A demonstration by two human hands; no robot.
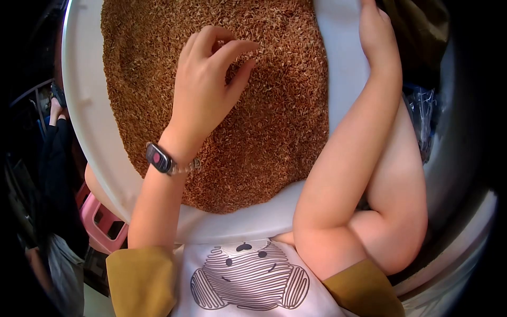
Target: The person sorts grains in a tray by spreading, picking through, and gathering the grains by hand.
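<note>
A thick layer of reddish-brown, rice-like grain (274, 121) is spread in a large white tray (348, 53). Over the grain is my left hand (206, 68), back upward, with a dark watch and a beaded bracelet on the wrist. Its thumb and forefinger stand apart and the other fingers curl underneath, partly hidden. I see nothing held in it. My right hand (377, 34) is at the tray's right side by the top edge of the view, away from the grain. Its fingers are mostly cut off, so their grip does not show.
A pink plastic stool (103, 227) stands left of the tray. Beyond it, another person's dark-clothed leg (53, 158) shows at the far left. My bare leg (404, 211) is bent beside the tray on the right, near some clear plastic wrapping (424, 116).
</note>
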